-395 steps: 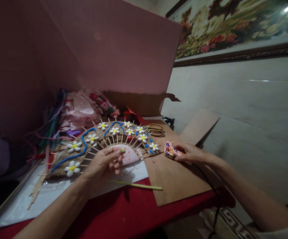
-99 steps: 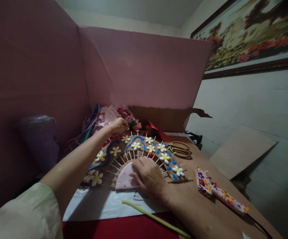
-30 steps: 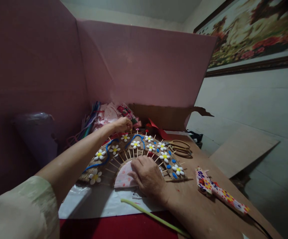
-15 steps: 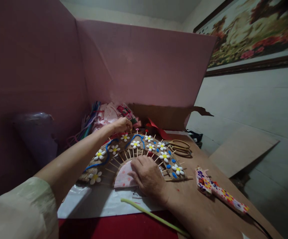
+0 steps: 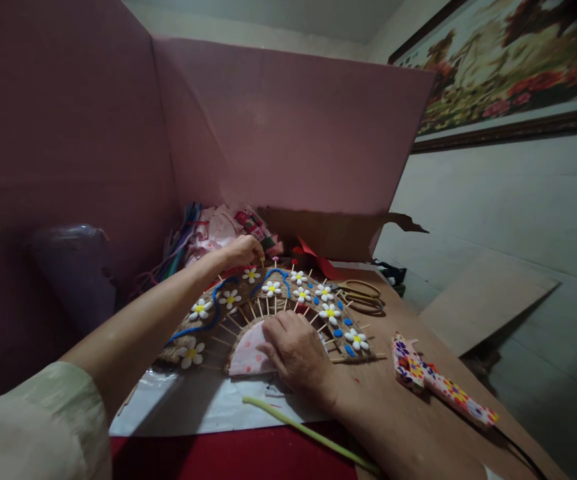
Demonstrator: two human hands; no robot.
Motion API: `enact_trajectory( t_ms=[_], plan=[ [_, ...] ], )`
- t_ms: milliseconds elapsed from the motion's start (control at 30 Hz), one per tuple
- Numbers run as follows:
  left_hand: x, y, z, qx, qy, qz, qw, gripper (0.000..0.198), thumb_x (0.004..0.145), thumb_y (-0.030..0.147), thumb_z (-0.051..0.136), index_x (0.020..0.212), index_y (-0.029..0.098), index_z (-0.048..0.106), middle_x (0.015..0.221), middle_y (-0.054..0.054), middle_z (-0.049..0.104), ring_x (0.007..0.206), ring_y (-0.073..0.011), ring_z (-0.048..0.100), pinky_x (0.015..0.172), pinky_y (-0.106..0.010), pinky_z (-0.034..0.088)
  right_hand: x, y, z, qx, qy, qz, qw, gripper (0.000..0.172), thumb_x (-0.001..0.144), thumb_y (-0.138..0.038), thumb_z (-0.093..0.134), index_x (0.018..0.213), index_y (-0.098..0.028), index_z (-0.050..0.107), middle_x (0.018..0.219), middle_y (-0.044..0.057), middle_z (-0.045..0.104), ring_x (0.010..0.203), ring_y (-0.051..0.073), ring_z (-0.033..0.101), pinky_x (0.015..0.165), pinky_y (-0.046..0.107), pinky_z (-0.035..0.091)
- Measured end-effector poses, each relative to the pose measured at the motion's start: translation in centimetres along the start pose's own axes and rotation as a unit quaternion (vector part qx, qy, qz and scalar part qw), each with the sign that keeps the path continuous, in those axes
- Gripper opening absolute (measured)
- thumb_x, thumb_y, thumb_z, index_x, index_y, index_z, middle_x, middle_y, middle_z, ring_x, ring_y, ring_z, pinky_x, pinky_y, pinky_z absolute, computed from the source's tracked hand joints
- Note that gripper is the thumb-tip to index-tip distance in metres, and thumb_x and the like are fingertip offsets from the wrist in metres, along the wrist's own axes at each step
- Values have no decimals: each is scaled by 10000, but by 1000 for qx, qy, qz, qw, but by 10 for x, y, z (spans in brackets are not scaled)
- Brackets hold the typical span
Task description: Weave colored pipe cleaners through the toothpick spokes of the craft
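Observation:
A half-round woven fan (image 5: 218, 319) with white flowers, blue shapes and wooden spokes lies on a white sheet (image 5: 198, 407). My right hand (image 5: 296, 350) rests flat on the fan's pink centre (image 5: 246, 353), fingers spread, pressing it down. My left hand (image 5: 242, 251) reaches over the fan's far rim with fingers pinched on a spoke tip; what else they hold is too small to make out.
A flower-patterned glue gun (image 5: 438, 385) lies on the brown board (image 5: 418, 427) at right, its cord trailing off. Scissors (image 5: 361, 293) sit beyond the fan. A green stick (image 5: 308, 433) lies near the front. Pipe cleaners and pink wrappers (image 5: 203, 233) pile against the pink cardboard screen (image 5: 278, 133).
Over the last second almost nothing moved: my left hand stays pinched at the far rim and my right hand stays on the pink centre. Earlier, the right hand let go of the glue gun.

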State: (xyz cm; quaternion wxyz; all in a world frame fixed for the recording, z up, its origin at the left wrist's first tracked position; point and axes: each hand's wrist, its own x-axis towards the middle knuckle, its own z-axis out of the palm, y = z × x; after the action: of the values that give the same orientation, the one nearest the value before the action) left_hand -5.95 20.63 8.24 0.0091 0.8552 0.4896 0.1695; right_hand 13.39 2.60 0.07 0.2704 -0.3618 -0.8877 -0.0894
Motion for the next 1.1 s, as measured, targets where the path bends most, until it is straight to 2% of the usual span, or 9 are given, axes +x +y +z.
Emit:
enact_trajectory(
  t_ms=[300,1100],
  plan=[
    [-2,5,-3,23,8,-10,1000,352,612,104,462,801,173,751,726,-13,712,637,-131,590,537,-173,395,0,0,-1,8,-7,3,1000,215,893,-370,466,892,-166,536,902,84,557,815,211,445,715,316,342],
    [0,2,1,-3,-6,-1,1000,355,577,95,466,789,168,741,715,-6,698,669,-139,601,574,-180,420,0,-1,-2,8,-4,2,1000,193,889,-355,479,898,-171,535,905,78,554,808,210,447,708,314,339]
  ],
)
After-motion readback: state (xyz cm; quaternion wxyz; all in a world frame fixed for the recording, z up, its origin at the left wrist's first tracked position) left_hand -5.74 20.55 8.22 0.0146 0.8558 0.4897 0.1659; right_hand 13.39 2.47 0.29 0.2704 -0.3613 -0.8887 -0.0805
